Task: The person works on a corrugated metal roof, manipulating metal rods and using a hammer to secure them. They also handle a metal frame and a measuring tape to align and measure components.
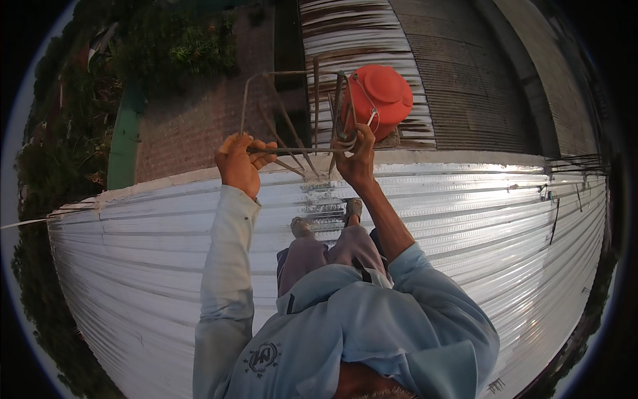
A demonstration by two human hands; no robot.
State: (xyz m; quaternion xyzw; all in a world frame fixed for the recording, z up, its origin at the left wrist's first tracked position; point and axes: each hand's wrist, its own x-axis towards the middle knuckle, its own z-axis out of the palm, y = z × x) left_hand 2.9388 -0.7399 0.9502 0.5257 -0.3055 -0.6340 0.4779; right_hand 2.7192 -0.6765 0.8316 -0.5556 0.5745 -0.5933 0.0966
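A rectangular ring of bent steel bar, a stirrup (292, 72), is held level around upright rebars (292, 123) that rise beyond the roof edge. My left hand (240, 163) is closed on the stirrup's near left corner, thumb and fingers round the bar. At the near right, my right hand (359, 156) is closed on the bar, with its fingertips partly hidden among the steel. Just past that hand stands a red lidded water jug (382, 100). Its wire handle with a white grip (372, 118) hangs close to my right fingers.
Under my feet (302, 227) lies a shiny corrugated metal roof (458, 219) with a pale concrete edge (465, 158). Past the edge are a rusty-streaked roof (352, 30), a brown ribbed roof (478, 80) and a paved ground far below (193, 126). Loose bars (578, 166) stick out at right.
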